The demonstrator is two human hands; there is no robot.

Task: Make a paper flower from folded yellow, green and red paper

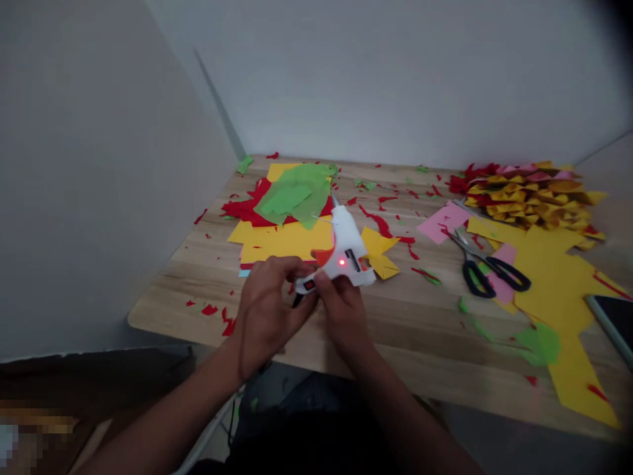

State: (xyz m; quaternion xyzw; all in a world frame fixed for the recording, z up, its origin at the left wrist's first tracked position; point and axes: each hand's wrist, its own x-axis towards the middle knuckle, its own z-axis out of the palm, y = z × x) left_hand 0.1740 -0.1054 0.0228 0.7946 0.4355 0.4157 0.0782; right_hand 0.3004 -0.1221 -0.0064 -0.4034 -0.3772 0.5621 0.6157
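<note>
A white hot glue gun (347, 232) with an orange trigger is held over the front of the table, its nozzle pointing away from me. A red light glows on its side. My left hand (270, 300) is closed around the end of the handle, where a small dark switch shows. My right hand (345, 310) grips the gun from below, its thumb pressed on the handle. Just right of the gun lies a yellow paper shape with pointed petals (383, 253). Behind the gun, green paper pieces (291, 194) rest on red and yellow sheets (281, 243).
Scissors with black handles (487, 267) lie on the right among pink and yellow paper (541, 277). A pile of folded yellow and red paper (539, 198) sits at the back right. A phone-like dark device (613, 323) is at the right edge. Red scraps (378, 221) litter the wooden table (410, 343).
</note>
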